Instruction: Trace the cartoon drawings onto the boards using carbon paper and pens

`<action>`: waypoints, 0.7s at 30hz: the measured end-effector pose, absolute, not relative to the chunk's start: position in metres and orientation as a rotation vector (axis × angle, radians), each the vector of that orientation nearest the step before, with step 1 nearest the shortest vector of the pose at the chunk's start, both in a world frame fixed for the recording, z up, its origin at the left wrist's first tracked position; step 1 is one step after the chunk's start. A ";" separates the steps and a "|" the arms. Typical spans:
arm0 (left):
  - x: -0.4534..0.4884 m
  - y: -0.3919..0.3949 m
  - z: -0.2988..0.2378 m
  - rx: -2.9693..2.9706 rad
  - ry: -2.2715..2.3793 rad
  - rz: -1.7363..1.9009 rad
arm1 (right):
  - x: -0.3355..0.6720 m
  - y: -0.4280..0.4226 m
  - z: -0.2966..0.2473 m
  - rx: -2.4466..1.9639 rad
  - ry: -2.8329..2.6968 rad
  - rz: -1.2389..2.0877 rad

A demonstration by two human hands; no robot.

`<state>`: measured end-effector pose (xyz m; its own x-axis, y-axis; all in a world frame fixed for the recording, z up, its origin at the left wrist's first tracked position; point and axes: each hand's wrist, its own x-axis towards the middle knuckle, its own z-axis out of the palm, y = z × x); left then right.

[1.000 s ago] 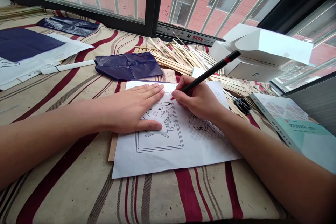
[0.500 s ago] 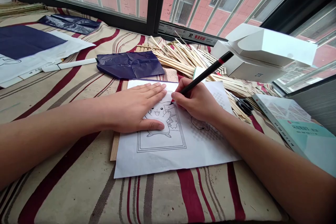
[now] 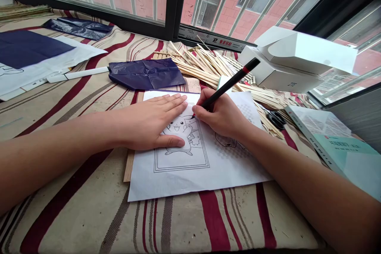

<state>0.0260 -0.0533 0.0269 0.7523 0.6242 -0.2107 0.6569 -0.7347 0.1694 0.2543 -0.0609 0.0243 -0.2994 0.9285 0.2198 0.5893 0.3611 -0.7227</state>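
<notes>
A white sheet of paper [image 3: 166, 184] printed with a framed cartoon character lies over a thin wooden board [image 3: 129, 166], whose left edge shows. My left hand [image 3: 151, 123] rests flat on the sheet, fingers stretched out, covering the left part of the drawing. In my right hand [image 3: 222, 113] is a black pen [image 3: 230, 84] with a red band, tilted up to the right. Its tip is at the drawing, near the character's ear on the right. A second printed figure [image 3: 228, 141] lies partly under my right wrist.
Dark blue carbon-like paper [image 3: 145, 73] lies behind the sheet, beside thin wooden strips [image 3: 205, 63]. Black scissors [image 3: 276, 120], a book [image 3: 336, 143] and a white box [image 3: 297, 59] are at the right. More papers [image 3: 85, 49] and a white knife-like tool [image 3: 86, 73] lie left.
The pen's upper end has swung slightly left and down in my right hand. My left hand stays flat on the paper; the whole view has shifted a little.
</notes>
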 end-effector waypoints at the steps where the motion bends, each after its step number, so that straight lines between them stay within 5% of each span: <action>1: 0.026 -0.053 0.027 2.718 1.011 -0.209 | 0.254 -0.061 0.024 -1.310 -2.002 0.701; 21: 0.026 -0.053 0.027 2.705 1.002 -0.205 | 0.257 -0.063 0.023 -1.239 -2.029 0.759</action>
<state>0.0256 -0.0532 0.0266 0.7538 0.6206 -0.2161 0.6556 -0.7328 0.1824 0.2571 -0.0631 0.0231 -0.3553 0.9091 0.2176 0.5433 0.3902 -0.7433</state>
